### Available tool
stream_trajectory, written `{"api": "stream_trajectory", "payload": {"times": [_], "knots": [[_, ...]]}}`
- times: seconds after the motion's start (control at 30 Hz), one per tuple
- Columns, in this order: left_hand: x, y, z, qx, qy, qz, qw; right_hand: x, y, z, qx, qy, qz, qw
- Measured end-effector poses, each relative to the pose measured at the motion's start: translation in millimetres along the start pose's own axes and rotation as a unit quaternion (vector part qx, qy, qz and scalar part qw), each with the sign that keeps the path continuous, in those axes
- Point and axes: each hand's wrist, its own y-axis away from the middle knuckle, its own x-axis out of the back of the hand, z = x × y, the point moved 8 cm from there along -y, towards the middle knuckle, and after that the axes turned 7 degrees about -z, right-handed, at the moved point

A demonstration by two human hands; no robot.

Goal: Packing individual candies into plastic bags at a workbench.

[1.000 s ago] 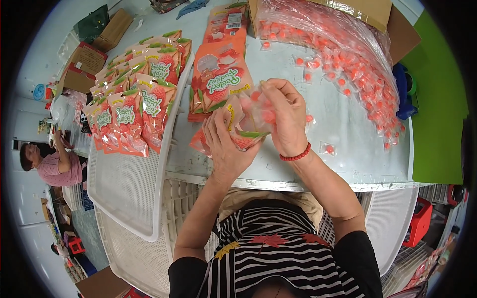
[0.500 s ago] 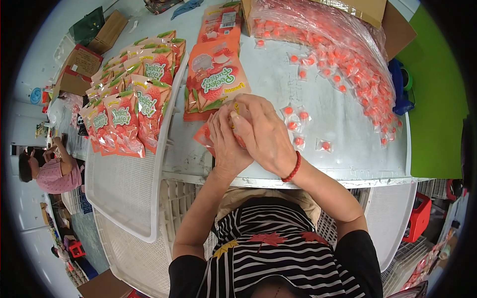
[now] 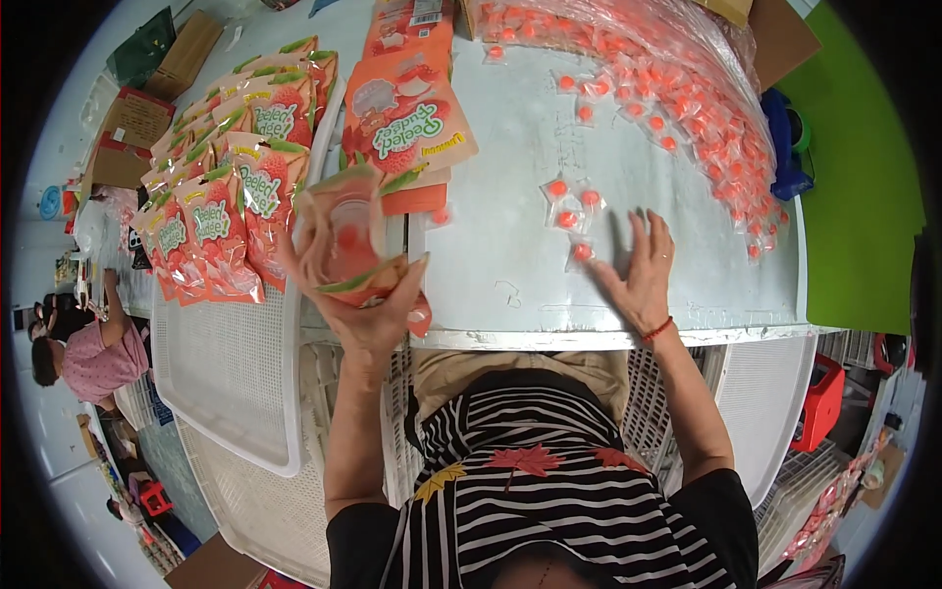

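My left hand (image 3: 361, 326) grips an opened pink candy pouch (image 3: 345, 218) from below, at the table's front edge. Its mouth gapes upward, and a blurred reddish shape shows inside. My right hand (image 3: 643, 280), fingers spread, rests low over the table with its thumb at a clear-wrapped red candy (image 3: 581, 253). A few more wrapped candies (image 3: 567, 218) lie just beyond that thumb. Another wrapped candy (image 3: 439, 216) sits beside the pouch. Past the left hand lies a pile of flat pouches (image 3: 412, 123).
Plump filled pouches (image 3: 221, 211) fill the far part of a white mesh tray (image 3: 231, 368) at left. A large heap of wrapped candies (image 3: 702, 123) spills from a clear plastic bag at the far right. A blue tape dispenser (image 3: 790, 157) stands by it. Another person (image 3: 93, 353) works at far left.
My hands have come apart from around the pouch. The left has carried it left, its mouth now spread wide; the right has moved right to the loose candies.
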Motion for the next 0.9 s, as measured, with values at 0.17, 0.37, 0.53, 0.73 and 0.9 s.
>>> {"api": "stream_trajectory", "payload": {"times": [0.17, 0.37, 0.53, 0.73, 0.9], "knots": [[13, 4, -5, -0.006, -0.046, 0.003, 0.999, -33, -41, -49, 0.087, 0.052, -0.006, 0.995], [18, 8, 12, -0.067, -0.116, -0.009, 0.991, -58, -76, -85, 0.194, 0.056, 0.033, 0.979], [13, 13, 5, -0.032, -0.09, -0.034, 0.995, -70, -79, -73, 0.156, 0.027, 0.0, 0.987], [-23, 14, 9, -0.026, -0.017, -0.034, 0.999, -25, -104, -94, -0.209, -0.663, -0.021, 0.718], [-41, 0, 29, -0.071, -0.076, -0.029, 0.994, 17, -110, -187, -0.14, -0.839, -0.098, 0.517]]}}
